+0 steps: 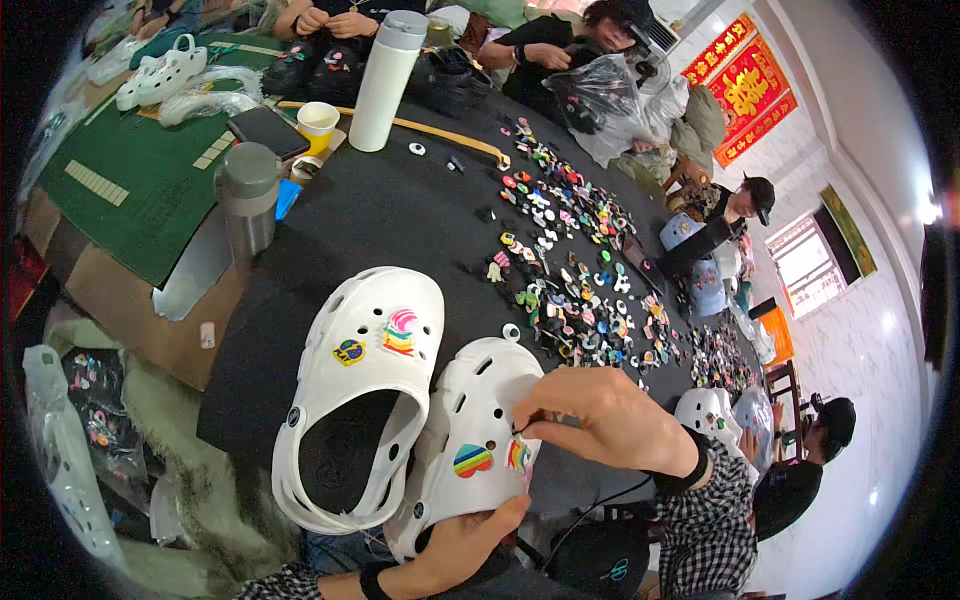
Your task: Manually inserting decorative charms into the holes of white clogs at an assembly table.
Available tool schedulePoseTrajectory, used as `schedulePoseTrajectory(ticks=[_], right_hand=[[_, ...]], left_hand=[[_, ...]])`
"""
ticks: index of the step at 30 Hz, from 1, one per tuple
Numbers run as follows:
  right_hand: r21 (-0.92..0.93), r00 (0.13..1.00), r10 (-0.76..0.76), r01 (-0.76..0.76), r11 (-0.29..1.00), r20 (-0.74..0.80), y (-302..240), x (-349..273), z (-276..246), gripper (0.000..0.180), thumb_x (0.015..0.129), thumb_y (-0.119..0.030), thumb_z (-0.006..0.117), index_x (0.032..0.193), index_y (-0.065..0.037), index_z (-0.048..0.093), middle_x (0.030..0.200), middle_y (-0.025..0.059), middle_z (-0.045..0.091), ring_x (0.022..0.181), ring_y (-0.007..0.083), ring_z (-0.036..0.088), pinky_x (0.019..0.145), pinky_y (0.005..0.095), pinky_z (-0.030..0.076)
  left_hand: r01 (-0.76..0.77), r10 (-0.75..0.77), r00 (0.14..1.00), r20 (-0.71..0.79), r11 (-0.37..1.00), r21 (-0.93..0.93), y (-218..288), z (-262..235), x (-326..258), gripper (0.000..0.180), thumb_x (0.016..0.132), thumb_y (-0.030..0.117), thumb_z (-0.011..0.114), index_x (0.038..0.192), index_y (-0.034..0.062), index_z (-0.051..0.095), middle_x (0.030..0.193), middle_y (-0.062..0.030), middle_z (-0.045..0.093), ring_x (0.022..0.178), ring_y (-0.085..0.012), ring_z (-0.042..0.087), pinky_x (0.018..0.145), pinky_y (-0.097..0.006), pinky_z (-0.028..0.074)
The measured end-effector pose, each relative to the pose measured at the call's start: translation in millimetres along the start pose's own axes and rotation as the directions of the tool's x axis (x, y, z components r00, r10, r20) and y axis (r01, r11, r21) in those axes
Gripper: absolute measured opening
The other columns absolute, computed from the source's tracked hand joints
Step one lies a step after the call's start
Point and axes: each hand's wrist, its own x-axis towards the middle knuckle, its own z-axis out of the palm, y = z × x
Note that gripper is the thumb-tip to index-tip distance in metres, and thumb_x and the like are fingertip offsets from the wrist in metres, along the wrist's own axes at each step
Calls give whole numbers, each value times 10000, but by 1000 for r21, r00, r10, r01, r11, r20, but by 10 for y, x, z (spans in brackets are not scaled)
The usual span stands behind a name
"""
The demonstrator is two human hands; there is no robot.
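My left hand (460, 552) grips a white clog (468, 400) from its near side, the thumb along its edge. On the clog's top sit a rainbow-striped heart charm (472, 461) and a smaller rainbow charm (518, 456). Thumb and forefinger of my right hand (615, 415) are pinched together at the clog's upper surface, just above the smaller charm. Whatever they hold is too small and too covered to make out. To the left, touching it, lies a second white clog (365, 300) bearing a pink-and-rainbow charm (399, 332) and a round dark-and-yellow charm (349, 352).
Many loose charms (575, 300) are spread over the black tabletop (400, 215). Beyond the clogs stand a white bottle (385, 85), a grey tumbler (247, 200), a yellow paper cup (318, 122) and a phone (268, 132). Other people sit around the table, some handling bags.
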Motion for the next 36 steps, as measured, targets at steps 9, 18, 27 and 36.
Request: schedulePoseTrajectory(ticks=[9,18,27,36], right_hand=[[-321,995,-99,85,943,-27,64,239,-165,680,701,-200,780,1289,-59,467,1274,222,437,1196,378,439,969,412,400],[63,922,-83,63,996,378,348,459,-119,827,773,-239,741,1407,63,305,1370,229,408,1273,345,418,1062,387,361],[39,986,-88,94,995,-145,306,101,-2,636,819,-186,695,1362,-4,417,1351,221,443,1256,362,443,1039,395,389],[119,877,-72,145,982,-476,136,-496,630,354,755,-185,776,1019,-31,597,956,127,578,840,286,615,684,344,534]], left_hand=[[-27,27,999,18,999,44,-107,-92,-12,338,911,79,604,1203,-34,479,1091,-85,564,961,-138,556,830,-286,466],[-12,8,999,37,994,110,-97,-131,-78,396,910,55,591,1264,-34,437,1177,-106,536,1056,-163,538,939,-307,434],[36,-39,999,12,981,192,-1,-163,-60,351,916,125,580,1213,-35,486,1213,-120,527,1084,-189,540,960,-320,425],[145,-125,972,-200,986,84,518,257,-43,320,1019,243,431,777,61,535,679,3,506,600,-101,480,562,-278,385]])
